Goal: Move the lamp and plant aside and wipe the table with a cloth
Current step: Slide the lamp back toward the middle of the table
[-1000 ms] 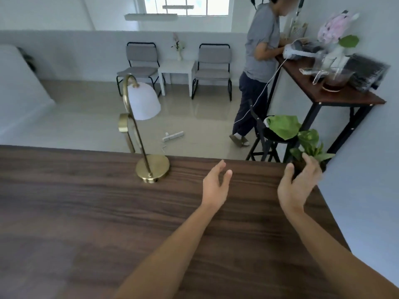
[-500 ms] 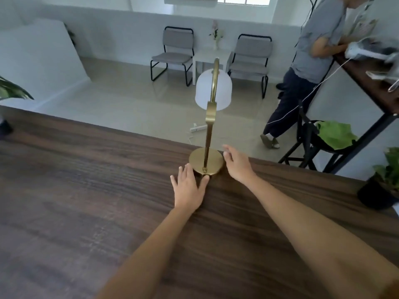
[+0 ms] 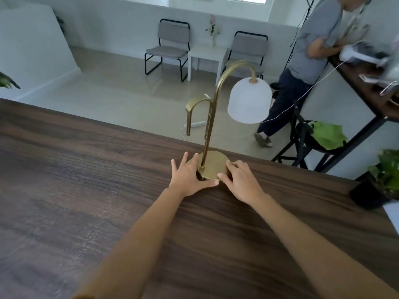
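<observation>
A brass lamp (image 3: pixel 212 117) with a white dome shade stands on its round base near the far edge of the dark wooden table (image 3: pixel 86 190). My left hand (image 3: pixel 190 175) lies against the base's left side, fingers spread. My right hand (image 3: pixel 239 180) presses the base's right front rim, fingers curled over it. A potted plant (image 3: pixel 375 182) in a black pot sits at the table's right end. No cloth is in view.
Beyond the table's far edge a person stands at a tall side table (image 3: pixel 367 87) on the right. A black stool (image 3: pixel 306 137) with a green item is below it. Two grey chairs (image 3: pixel 170 44) and a white table stand by the back wall. Plant leaves (image 3: pixel 6 80) show at far left.
Both hands have moved from near the plant to the lamp's base. In the last half second the lamp has turned, its shade swinging to the right, and my hands now clasp the base.
</observation>
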The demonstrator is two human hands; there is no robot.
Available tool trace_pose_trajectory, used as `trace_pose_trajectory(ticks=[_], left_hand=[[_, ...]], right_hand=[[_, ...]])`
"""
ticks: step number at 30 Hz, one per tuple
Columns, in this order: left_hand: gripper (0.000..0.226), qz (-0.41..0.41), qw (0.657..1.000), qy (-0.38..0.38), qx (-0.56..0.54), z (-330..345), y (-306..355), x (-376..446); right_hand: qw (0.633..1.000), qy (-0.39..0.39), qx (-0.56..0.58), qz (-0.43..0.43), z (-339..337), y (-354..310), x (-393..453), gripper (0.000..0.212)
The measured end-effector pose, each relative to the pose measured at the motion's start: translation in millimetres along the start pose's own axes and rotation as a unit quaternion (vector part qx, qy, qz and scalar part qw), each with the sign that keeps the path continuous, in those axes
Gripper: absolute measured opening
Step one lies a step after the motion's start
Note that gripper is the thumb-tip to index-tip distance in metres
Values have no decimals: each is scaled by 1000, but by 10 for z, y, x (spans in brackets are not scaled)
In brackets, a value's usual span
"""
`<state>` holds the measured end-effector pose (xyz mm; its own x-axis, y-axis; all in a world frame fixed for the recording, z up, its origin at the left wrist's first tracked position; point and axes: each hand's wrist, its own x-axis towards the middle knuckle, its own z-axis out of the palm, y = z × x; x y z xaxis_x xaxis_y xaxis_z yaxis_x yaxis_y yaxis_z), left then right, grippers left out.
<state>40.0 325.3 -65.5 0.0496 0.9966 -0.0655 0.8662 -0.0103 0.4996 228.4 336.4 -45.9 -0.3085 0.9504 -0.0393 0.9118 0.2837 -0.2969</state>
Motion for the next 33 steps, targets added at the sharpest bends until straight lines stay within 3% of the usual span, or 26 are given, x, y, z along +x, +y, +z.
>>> trace_pose_trajectory(ticks=[4, 7, 12, 18, 23, 25, 27, 30, 33], left_hand=[[111, 36, 997, -53, 41, -82, 13, 63], [108, 9, 999, -21, 33, -37, 77, -78], [95, -116, 989, 83, -31, 357, 434, -610], [100, -107, 992, 69, 16, 459, 496, -605], [102, 3, 999, -7, 49, 226, 276, -459], [90, 5, 995, 45, 87, 197, 262, -486], [77, -21, 993, 93, 72, 263, 344, -602], [88, -25, 995, 93, 37, 427, 456, -777], [87, -11, 995, 86, 45, 439, 443, -735]], right_hand=[[999, -9, -27, -41, -134, 105, -333, 52], [998, 7, -15, -55, -313, 162, -111, 35], [995, -79, 50, -17, -231, 26, 345, 60], [999, 13, 44, 13, -27, 102, 83, 59], [994, 61, 78, 37, -23, 294, -353, 49], [994, 52, 94, 24, -72, 372, -394, 44], [993, -4, 118, 10, -129, 419, -391, 57], [990, -71, 120, 17, -152, 410, -386, 67], [992, -51, 111, 31, -125, 435, -483, 66]])
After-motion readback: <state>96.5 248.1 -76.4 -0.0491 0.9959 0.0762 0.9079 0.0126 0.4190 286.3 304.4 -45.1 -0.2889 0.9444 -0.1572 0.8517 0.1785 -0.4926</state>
